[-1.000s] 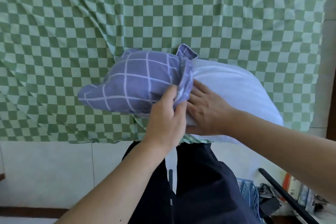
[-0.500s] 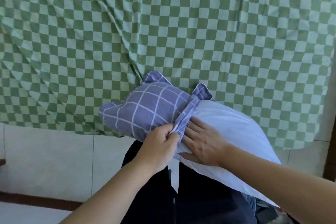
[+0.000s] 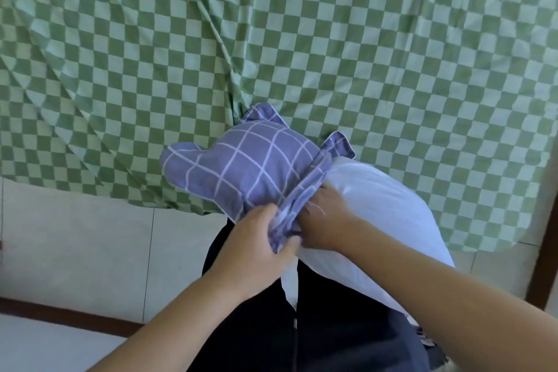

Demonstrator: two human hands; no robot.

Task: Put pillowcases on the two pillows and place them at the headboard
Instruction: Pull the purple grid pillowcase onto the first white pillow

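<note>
I see pale floor tiles [image 3: 75, 238] lying bare along the lower left, and the green checked sheet [image 3: 151, 54] hangs over the bed edge just above them, spreading wide across the top. At the middle, my left hand [image 3: 256, 243] has its fingers curled tight around the bunched open edge of the purple grid pillowcase [image 3: 241, 166], which covers only the far end of the pillow [image 3: 377, 205]. Just right of it, my right hand [image 3: 327, 225] lies on the white pillow at that edge; its fingertips are hidden by the cloth, so I cannot tell its grip. The pillow slants from the bed edge down over my dark trousers [image 3: 302, 326].
</note>
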